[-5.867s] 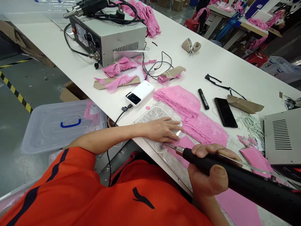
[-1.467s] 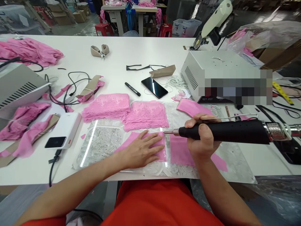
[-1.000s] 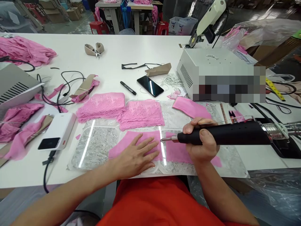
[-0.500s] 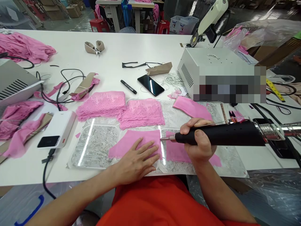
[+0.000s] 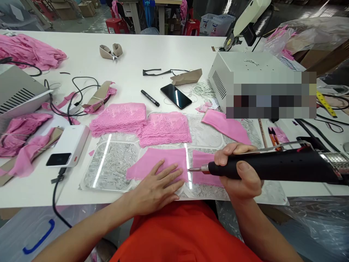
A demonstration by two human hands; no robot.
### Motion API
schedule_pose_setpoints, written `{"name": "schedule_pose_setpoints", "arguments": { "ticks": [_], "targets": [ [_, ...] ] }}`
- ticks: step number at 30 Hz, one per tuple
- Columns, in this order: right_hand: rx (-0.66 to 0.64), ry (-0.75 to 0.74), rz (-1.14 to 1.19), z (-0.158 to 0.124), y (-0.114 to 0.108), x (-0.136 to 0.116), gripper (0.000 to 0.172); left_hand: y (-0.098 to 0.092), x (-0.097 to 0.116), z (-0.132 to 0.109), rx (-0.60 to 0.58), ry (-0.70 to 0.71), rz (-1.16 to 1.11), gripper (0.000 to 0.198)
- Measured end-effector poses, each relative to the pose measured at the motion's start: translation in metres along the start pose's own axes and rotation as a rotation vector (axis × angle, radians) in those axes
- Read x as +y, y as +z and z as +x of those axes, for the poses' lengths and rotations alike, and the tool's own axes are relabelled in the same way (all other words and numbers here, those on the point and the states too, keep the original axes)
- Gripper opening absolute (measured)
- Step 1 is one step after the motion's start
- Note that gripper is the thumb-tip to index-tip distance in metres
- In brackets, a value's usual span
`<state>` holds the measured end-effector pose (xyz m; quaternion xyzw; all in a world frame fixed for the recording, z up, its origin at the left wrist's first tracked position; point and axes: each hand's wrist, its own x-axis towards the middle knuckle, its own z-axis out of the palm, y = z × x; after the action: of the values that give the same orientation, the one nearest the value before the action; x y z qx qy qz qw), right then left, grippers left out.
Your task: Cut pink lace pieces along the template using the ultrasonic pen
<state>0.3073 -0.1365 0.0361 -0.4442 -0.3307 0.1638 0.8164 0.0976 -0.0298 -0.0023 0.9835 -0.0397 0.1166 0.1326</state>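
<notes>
My left hand (image 5: 160,183) lies flat with fingers spread on a pink fabric piece (image 5: 160,156), pressing it against the grey speckled, clear-covered mat (image 5: 114,163). My right hand (image 5: 238,169) is wrapped round a black handpiece (image 5: 278,165) with a thin metal tip and a silver lever along its top. The tip points left and meets the bright strip between the left piece and a second pink fabric piece (image 5: 204,162). My right hand and the tool partly cover that second piece. Just beyond are two stacks of pink lace-edged pieces (image 5: 118,118) and a curved pink pad-like piece (image 5: 226,125).
A grey metal box (image 5: 220,80) stands at the back right. A black phone (image 5: 176,95), a marker (image 5: 149,98) and brown card (image 5: 187,77) lie on the white table. To the left are a white power bank (image 5: 68,145), cables and pink fabric bundles (image 5: 23,134).
My right hand has drawn the handpiece a little toward me, its tip sliding down along the bright strip. My left hand stays on the fabric. The view has shifted slightly.
</notes>
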Motion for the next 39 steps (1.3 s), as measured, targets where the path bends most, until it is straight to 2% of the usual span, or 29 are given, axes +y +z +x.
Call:
{"name": "schedule_pose_setpoints", "arguments": {
  "ticks": [20, 24, 29, 34, 39],
  "targets": [
    [-0.099, -0.027, 0.007, -0.005, 0.003, 0.004, 0.010, -0.001, 0.000, -0.003, 0.022, -0.005, 0.014, 0.037],
    [-0.017, -0.038, 0.011, 0.002, 0.012, 0.005, 0.012, -0.010, -0.013, -0.010, 0.077, -0.105, 0.072, 0.036],
    [0.078, -0.109, -0.053, 0.013, 0.033, 0.017, 0.011, -0.019, -0.037, -0.028, 0.132, -0.250, 0.206, 0.036],
    [0.046, -0.082, -0.105, 0.015, 0.050, 0.032, 0.012, -0.019, -0.048, -0.041, 0.123, -0.280, 0.210, 0.035],
    [0.015, -0.097, -0.131, 0.014, 0.053, 0.037, 0.013, -0.017, -0.048, -0.044, 0.142, -0.287, 0.174, 0.035]
  ]
}}
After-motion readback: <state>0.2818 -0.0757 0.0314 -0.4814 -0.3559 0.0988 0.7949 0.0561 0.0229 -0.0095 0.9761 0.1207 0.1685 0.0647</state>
